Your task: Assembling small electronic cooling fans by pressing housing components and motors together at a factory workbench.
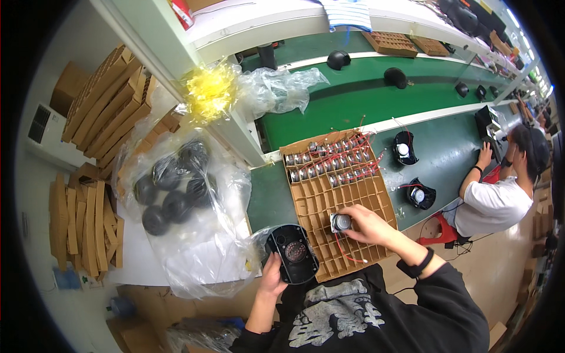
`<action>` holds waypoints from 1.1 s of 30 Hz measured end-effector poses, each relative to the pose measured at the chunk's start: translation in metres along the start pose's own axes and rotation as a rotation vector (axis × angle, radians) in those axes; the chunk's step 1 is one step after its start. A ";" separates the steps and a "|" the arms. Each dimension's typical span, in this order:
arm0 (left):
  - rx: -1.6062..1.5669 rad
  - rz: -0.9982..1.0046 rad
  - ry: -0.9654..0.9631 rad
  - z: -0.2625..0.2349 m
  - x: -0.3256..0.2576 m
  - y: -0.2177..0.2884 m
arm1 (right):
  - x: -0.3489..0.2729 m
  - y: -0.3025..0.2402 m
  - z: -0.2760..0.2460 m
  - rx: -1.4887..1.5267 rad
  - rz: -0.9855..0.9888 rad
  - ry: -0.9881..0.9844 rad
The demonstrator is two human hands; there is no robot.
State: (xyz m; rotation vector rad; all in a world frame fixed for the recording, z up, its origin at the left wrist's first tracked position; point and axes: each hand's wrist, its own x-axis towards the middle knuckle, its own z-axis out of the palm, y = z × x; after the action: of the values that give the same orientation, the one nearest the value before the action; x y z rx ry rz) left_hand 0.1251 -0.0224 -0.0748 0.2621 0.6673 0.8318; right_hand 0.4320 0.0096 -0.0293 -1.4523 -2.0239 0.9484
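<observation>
R hand [366, 226] fingers clamped on a small round speaker driver [341, 222] w/ red wire, over the cardboard divider tray [329, 200] near its 6 o'clock edge. L hand [272, 275] fingers closed on the 7 o'clock rim of a black oval housing [292, 253], just beside the tray at its 8 o'clock. More drivers fill the tray's 12 o'clock rows. Bench [268, 203] is green. Clear bag of black parts [170, 188] at 9 o'clock. Another person [494, 203] sits at 3 o'clock.

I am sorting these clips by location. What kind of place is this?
Probably a factory assembly line: a green conveyor belt, a cardboard grid tray of small wired parts, and another worker seated along the line.
</observation>
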 end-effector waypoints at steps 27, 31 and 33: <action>0.161 0.068 -0.089 0.047 -0.013 0.017 | 0.021 -0.125 0.007 -0.146 -0.418 -0.031; 0.090 0.024 -0.082 0.042 -0.010 0.015 | 0.020 -0.125 0.009 -0.129 -0.398 0.005; 0.087 0.018 -0.074 0.041 -0.011 0.014 | 0.019 -0.124 0.011 -0.123 -0.396 0.003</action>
State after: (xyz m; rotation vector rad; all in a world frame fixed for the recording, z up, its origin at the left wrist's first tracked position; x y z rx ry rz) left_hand 0.1379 -0.0194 -0.0317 0.3759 0.6335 0.8077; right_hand 0.3413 0.0001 0.0577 -1.0473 -2.2850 0.6650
